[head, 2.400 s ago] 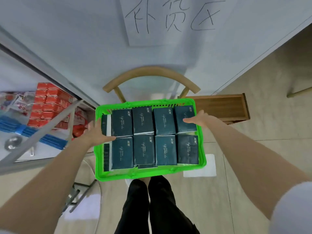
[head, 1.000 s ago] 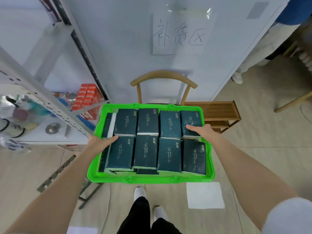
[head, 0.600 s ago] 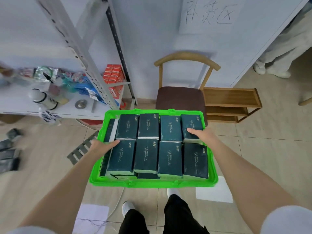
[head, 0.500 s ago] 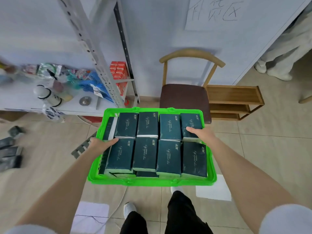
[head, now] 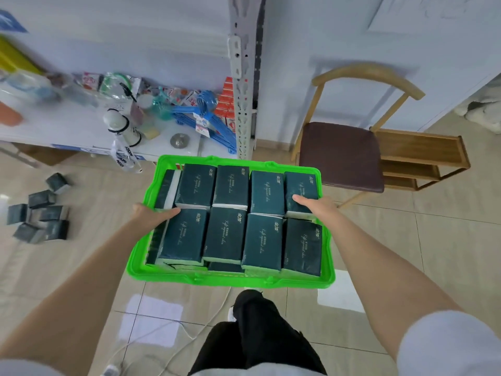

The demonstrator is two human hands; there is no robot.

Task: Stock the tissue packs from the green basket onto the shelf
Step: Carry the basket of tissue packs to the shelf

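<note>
I carry a green basket (head: 230,278) in front of me, above the floor. It is packed with several dark teal tissue packs (head: 226,234) in two rows, with more beneath. My left hand (head: 151,215) grips the basket's left rim, thumb lying over the packs. My right hand (head: 315,207) grips the right rim, thumb on the far right pack. The white shelf (head: 81,131) stands ahead to the left, its low board crowded with goods.
A perforated shelf post (head: 242,77) rises just beyond the basket. Several dark tissue packs (head: 40,213) lie on the floor at left. A wooden chair (head: 341,153) and a low wooden rack (head: 423,158) stand at right. A cable (head: 173,337) runs across the floor.
The basket has left the chair seat and travelled left with me toward the shelf. Both hands keep the same grip. The floor packs have come into view.
</note>
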